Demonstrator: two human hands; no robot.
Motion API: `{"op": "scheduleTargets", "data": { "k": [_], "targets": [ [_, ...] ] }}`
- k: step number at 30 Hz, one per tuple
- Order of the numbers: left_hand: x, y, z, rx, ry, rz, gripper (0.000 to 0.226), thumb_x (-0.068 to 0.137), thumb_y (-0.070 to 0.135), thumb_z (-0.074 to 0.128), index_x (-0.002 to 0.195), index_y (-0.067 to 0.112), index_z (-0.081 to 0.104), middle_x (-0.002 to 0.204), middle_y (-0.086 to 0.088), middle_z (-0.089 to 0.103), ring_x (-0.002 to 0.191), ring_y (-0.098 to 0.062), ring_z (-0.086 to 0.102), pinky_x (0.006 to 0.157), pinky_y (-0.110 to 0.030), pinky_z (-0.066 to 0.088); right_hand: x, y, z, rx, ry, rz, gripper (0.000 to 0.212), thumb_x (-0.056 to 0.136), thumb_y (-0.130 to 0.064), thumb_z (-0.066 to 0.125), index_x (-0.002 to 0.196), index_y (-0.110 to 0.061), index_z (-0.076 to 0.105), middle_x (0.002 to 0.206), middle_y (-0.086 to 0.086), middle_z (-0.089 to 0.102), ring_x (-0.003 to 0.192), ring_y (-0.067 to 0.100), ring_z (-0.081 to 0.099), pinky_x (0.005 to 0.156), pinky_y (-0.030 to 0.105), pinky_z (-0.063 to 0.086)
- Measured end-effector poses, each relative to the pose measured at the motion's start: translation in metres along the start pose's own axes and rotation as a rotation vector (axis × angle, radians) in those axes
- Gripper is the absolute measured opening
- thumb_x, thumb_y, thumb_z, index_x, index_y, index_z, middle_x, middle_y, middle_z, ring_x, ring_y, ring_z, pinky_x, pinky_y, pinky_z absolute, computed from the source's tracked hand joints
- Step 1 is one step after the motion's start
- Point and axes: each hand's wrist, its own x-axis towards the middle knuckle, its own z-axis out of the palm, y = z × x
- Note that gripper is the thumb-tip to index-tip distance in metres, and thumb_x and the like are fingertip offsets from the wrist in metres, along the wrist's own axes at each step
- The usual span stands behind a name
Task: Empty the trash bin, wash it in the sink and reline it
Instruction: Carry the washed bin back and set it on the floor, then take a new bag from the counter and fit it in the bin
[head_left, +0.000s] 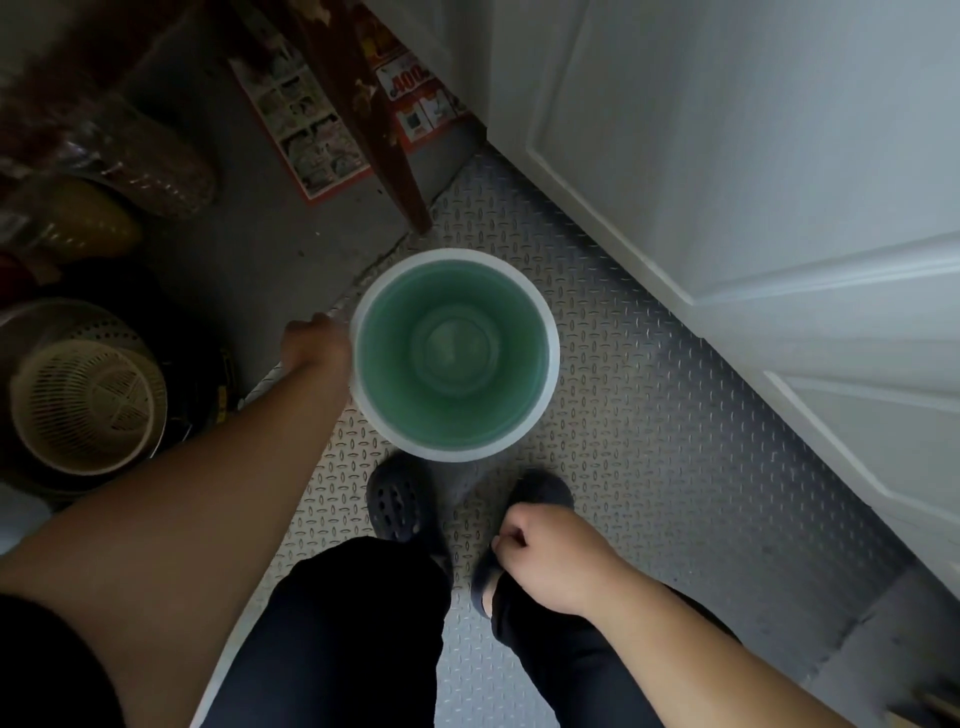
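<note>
A round trash bin (454, 358) with a white rim and a green inside stands upright just above or on the metal floor, in front of my feet. It has nothing in it and no liner. My left hand (317, 343) grips the bin's left rim. My right hand (545, 551) hangs over my right foot, fingers curled shut with nothing visible in them.
A white panelled door (753, 182) runs along the right. A brown wooden leg (395, 171) stands behind the bin, with a printed flyer (306, 130) on the grey floor. Cream plastic baskets (88, 405) and wrapped bundles crowd the left. Diamond-plate flooring (649, 415) lies underfoot.
</note>
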Motion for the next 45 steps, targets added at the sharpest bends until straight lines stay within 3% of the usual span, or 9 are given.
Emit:
{"op": "scheduleTargets", "data": {
  "k": [4,7,10,13,17,28,34,38,45],
  "targets": [
    [-0.024,-0.021,-0.036,0.179,-0.013,-0.057,0.038,0.105,0.022,0.037,0.134,0.003,0.053,0.139,-0.020,0.055,0.122,-0.033,0.056,0.100,-0.034,0.045,-0.021,0.000,-0.006,-0.030,0.022,0.058,0.019,0.092,-0.037,0.048,0.084,-0.022,0.058,0.079,-0.006,0.062,0.071,0.012,0.058,0.059,0.031,0.045],
    [-0.084,-0.047,-0.081,0.532,-0.269,0.124,0.036,0.100,0.032,0.046,0.118,0.005,0.061,0.119,-0.019,0.067,0.090,-0.028,0.060,0.067,-0.031,0.047,-0.061,-0.012,-0.013,-0.071,0.099,0.075,0.018,0.093,-0.031,0.044,0.089,-0.022,0.059,0.090,-0.005,0.061,0.079,0.015,0.055,0.068,0.032,0.047],
    [-0.157,-0.062,-0.140,0.717,-0.467,0.199,0.029,0.099,0.034,0.047,0.108,0.009,0.060,0.108,-0.013,0.066,0.094,-0.028,0.060,0.074,-0.033,0.047,-0.124,-0.035,-0.017,-0.006,0.076,0.086,0.017,0.093,-0.028,0.042,0.087,-0.022,0.057,0.096,-0.001,0.061,0.084,0.019,0.057,0.072,0.034,0.048],
    [-0.240,-0.052,-0.207,0.709,-0.540,0.212,0.022,0.097,0.032,0.050,0.089,0.014,0.058,0.091,-0.010,0.064,0.088,-0.029,0.062,0.077,-0.034,0.049,-0.196,-0.059,-0.029,0.065,-0.019,0.077,0.020,0.090,-0.028,0.044,0.071,-0.025,0.050,0.079,-0.005,0.060,0.071,0.016,0.056,0.063,0.035,0.046],
    [-0.331,-0.033,-0.283,0.622,-0.557,0.266,0.026,0.093,0.025,0.052,0.070,0.014,0.048,0.072,-0.003,0.055,0.068,-0.022,0.050,0.061,-0.031,0.039,-0.282,-0.078,-0.056,0.126,-0.038,0.059,0.026,0.083,-0.026,0.045,0.059,-0.021,0.041,0.056,-0.004,0.045,0.053,0.016,0.040,0.054,0.031,0.032],
    [-0.367,0.012,-0.385,0.763,-0.522,0.479,0.032,0.093,0.027,0.058,0.065,0.013,0.053,0.064,-0.002,0.055,0.061,-0.020,0.050,0.059,-0.030,0.038,-0.426,-0.081,-0.087,0.495,0.250,0.269,0.026,0.088,-0.017,0.045,0.063,-0.020,0.040,0.060,0.006,0.041,0.051,0.021,0.046,0.057,0.034,0.034],
    [-0.350,0.039,-0.398,0.938,-0.624,0.602,0.030,0.097,0.031,0.059,0.073,0.015,0.056,0.069,-0.001,0.056,0.060,-0.016,0.051,0.052,-0.025,0.037,-0.469,-0.107,-0.023,0.581,0.417,0.413,0.030,0.089,-0.019,0.049,0.061,-0.016,0.043,0.057,0.005,0.046,0.052,0.019,0.045,0.056,0.030,0.032],
    [-0.343,0.038,-0.407,0.967,-0.779,0.455,0.027,0.101,0.020,0.058,0.076,0.012,0.050,0.060,-0.006,0.045,0.044,-0.015,0.036,0.044,-0.018,0.024,-0.495,-0.123,0.048,0.783,0.472,0.484,0.031,0.084,-0.017,0.051,0.057,-0.017,0.036,0.059,0.005,0.038,0.054,0.018,0.039,0.056,0.032,0.027],
    [-0.358,0.053,-0.408,1.504,-0.686,0.756,0.036,0.099,0.022,0.059,0.067,0.012,0.044,0.049,-0.003,0.040,0.039,-0.011,0.031,0.049,-0.015,0.024,-0.560,-0.150,0.193,1.286,0.640,0.790,0.023,0.087,-0.016,0.054,0.066,-0.008,0.054,0.077,0.023,0.066,0.075,0.033,0.067,0.070,0.041,0.053]
  ]
}}
